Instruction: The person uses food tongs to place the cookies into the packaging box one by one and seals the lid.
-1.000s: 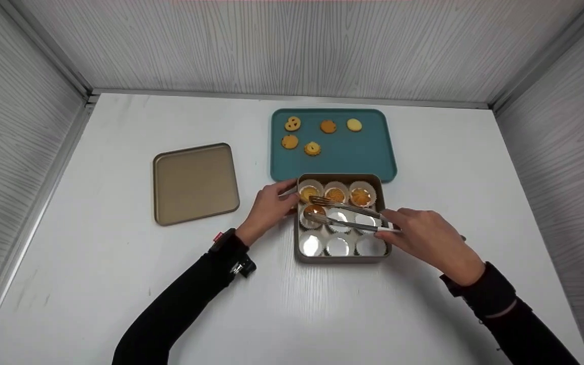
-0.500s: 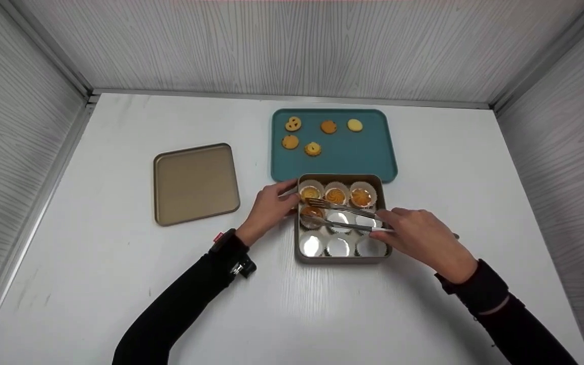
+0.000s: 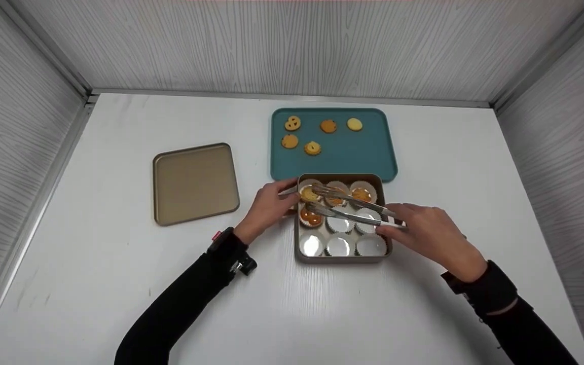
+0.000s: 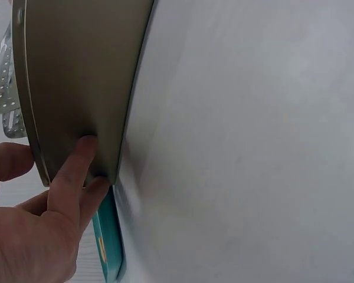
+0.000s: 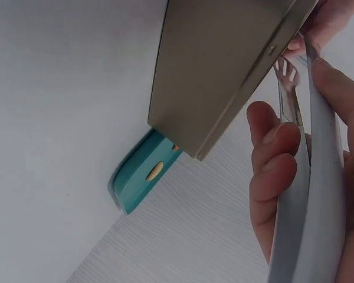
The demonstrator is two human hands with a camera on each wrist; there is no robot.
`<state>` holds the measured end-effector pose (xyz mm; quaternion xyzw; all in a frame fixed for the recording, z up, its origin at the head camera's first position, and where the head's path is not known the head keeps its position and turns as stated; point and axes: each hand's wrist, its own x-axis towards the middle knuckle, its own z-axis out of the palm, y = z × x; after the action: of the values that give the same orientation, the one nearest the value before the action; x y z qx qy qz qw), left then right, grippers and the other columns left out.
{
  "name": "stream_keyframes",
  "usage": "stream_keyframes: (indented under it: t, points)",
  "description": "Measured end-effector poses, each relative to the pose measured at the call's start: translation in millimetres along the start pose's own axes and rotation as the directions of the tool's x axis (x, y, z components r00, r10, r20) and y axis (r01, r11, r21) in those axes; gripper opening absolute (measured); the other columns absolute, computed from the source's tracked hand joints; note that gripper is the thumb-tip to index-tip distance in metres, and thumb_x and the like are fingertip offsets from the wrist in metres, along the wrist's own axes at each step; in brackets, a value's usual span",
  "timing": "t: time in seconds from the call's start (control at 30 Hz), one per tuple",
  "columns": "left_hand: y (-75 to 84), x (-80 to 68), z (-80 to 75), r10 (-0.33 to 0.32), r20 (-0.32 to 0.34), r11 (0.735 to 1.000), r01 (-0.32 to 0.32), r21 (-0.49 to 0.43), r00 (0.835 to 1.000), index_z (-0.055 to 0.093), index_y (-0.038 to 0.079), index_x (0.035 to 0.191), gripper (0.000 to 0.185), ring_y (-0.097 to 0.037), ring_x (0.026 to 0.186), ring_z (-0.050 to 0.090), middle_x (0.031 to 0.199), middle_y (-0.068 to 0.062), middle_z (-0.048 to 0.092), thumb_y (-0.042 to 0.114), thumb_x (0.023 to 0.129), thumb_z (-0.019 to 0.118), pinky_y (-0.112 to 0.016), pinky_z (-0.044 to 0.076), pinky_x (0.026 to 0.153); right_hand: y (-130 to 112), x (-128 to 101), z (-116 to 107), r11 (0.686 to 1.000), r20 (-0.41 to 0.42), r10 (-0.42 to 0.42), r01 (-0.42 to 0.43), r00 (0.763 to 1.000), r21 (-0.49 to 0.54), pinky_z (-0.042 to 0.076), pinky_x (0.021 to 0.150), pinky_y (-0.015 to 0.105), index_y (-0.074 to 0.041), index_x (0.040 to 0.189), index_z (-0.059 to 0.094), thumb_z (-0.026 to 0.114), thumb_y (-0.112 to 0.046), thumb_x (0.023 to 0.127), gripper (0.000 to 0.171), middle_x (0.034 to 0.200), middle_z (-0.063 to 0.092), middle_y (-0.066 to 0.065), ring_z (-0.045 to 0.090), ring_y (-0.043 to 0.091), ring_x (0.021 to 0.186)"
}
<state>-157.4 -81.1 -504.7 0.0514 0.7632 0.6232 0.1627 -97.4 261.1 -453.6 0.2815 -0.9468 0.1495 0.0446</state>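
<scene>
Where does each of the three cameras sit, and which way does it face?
Head: looks down from above at the table; both hands and sleeves show.
Left wrist: low beside the baking tin; left hand touches its wall.
Right wrist: low by the tin's other side; right hand grips the tongs.
Both wrist views share the tin and the teal tray.

White tabletop (image 3: pixel 94 284), grey wood-grain walls (image 3: pixel 297 45) — three sides, metal corner strips

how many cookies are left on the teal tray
5, all in the tray's far half: three along the back at left, middle and right, and two nearer on the left. None look hidden.
</scene>
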Motion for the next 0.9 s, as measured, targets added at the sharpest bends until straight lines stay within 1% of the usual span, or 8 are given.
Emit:
stream_keyframes:
  t: [0.1, 0.2, 0.3, 0.37, 0.47, 0.63, 0.73, 0.9]
  points:
    - [2.6, -1.6, -1.5, -0.004, 0.015, 1.0, 0.004, 0.003, 1.0, 0.049, 0.004, 0.154, 0.054, -0.028, 0.129, 0.062, 0.153, -0.014, 0.052, 0.019, 0.103, 0.061, -0.032, 0.061, 0.086, 7.0, 3.4, 0.2, 1.0, -0.074, 0.009, -0.007, 0.997, 0.024, 0.053, 0.056, 0.034, -0.004, 0.117, 0.073, 0.083, -0.033, 0.09, 0.041, 0.087, 0.073, 0.005, 0.063, 0.013, 0.067]
    - [3.1, -4.2, -2.2, -0.008, 0.028, 1.0, 0.009, -0.026, 1.0, 0.048, 0.004, 0.154, 0.055, -0.029, 0.13, 0.06, 0.154, -0.016, 0.05, 0.018, 0.103, 0.062, -0.033, 0.061, 0.087, 13.8, 9.0, 1.7, 0.998, -0.124, 0.049, -0.042, 0.991, 0.056, 0.05, 0.055, 0.036, -0.002, 0.119, 0.07, 0.082, -0.031, 0.091, 0.042, 0.085, 0.072, 0.007, 0.06, 0.016, 0.065]
    - [1.1, -6.7, -2.6, 0.0, 0.053, 0.998, 0.004, -0.061, 0.999, 0.045, 0.003, 0.155, 0.059, -0.031, 0.133, 0.058, 0.156, -0.017, 0.047, 0.014, 0.1, 0.064, -0.034, 0.06, 0.091, 18.6, 17.0, 2.3, 0.993, -0.151, 0.098, -0.087, 0.984, 0.079, 0.049, 0.054, 0.038, 0.001, 0.121, 0.065, 0.08, -0.031, 0.093, 0.045, 0.085, 0.073, 0.012, 0.06, 0.02, 0.063]
    - [-1.5, -7.7, -3.2, 0.008, 0.067, 0.997, -0.002, -0.079, 0.998, 0.043, 0.003, 0.156, 0.063, -0.032, 0.135, 0.056, 0.157, -0.018, 0.045, 0.012, 0.099, 0.065, -0.034, 0.059, 0.094, 20.6, 24.3, 1.9, 0.99, -0.162, 0.122, -0.109, 0.979, 0.087, 0.052, 0.055, 0.041, 0.003, 0.122, 0.063, 0.078, -0.031, 0.095, 0.046, 0.087, 0.074, 0.016, 0.064, 0.023, 0.065]
    - [-4.9, -8.9, -3.7, 0.016, 0.084, 0.994, -0.007, -0.106, 0.996, 0.041, 0.003, 0.158, 0.066, -0.033, 0.136, 0.055, 0.157, -0.017, 0.044, 0.009, 0.097, 0.066, -0.035, 0.057, 0.097, 21.4, 37.7, 0.0, 0.99, -0.17, 0.134, -0.123, 0.976, 0.074, 0.055, 0.056, 0.044, 0.006, 0.12, 0.063, 0.077, -0.032, 0.096, 0.048, 0.088, 0.073, 0.019, 0.067, 0.027, 0.067]
    - [-8.7, -9.3, -4.9, 0.026, 0.081, 0.993, -0.016, -0.119, 0.996, 0.041, 0.004, 0.157, 0.064, -0.034, 0.133, 0.057, 0.155, -0.018, 0.047, 0.008, 0.098, 0.066, -0.035, 0.058, 0.097, 19.8, 63.3, -2.4, 0.99, -0.145, 0.138, -0.136, 0.98, 0.024, 0.054, 0.055, 0.044, 0.008, 0.117, 0.064, 0.076, -0.035, 0.096, 0.049, 0.087, 0.07, 0.018, 0.06, 0.026, 0.063]
    - [-10.4, -9.5, -5.1, 0.02, 0.083, 0.991, -0.009, -0.133, 0.996, 0.041, 0.004, 0.157, 0.064, -0.033, 0.131, 0.059, 0.156, -0.019, 0.046, 0.008, 0.098, 0.065, -0.036, 0.058, 0.095, 21.1, 76.8, -0.9, 0.99, -0.125, 0.139, -0.142, 0.982, -0.017, 0.055, 0.055, 0.046, 0.008, 0.115, 0.065, 0.075, -0.037, 0.097, 0.049, 0.089, 0.068, 0.02, 0.06, 0.028, 0.064]
    - [-10.8, -8.6, -4.0, 0.004, 0.094, 0.986, 0.012, -0.168, 0.996, 0.042, 0.005, 0.157, 0.063, -0.032, 0.128, 0.062, 0.157, -0.018, 0.046, 0.007, 0.099, 0.064, -0.038, 0.059, 0.094, 25.6, 92.7, 1.2, 0.985, -0.125, 0.124, -0.138, 0.984, -0.105, 0.055, 0.052, 0.051, 0.009, 0.112, 0.066, 0.074, -0.038, 0.097, 0.051, 0.089, 0.068, 0.023, 0.061, 0.034, 0.06]
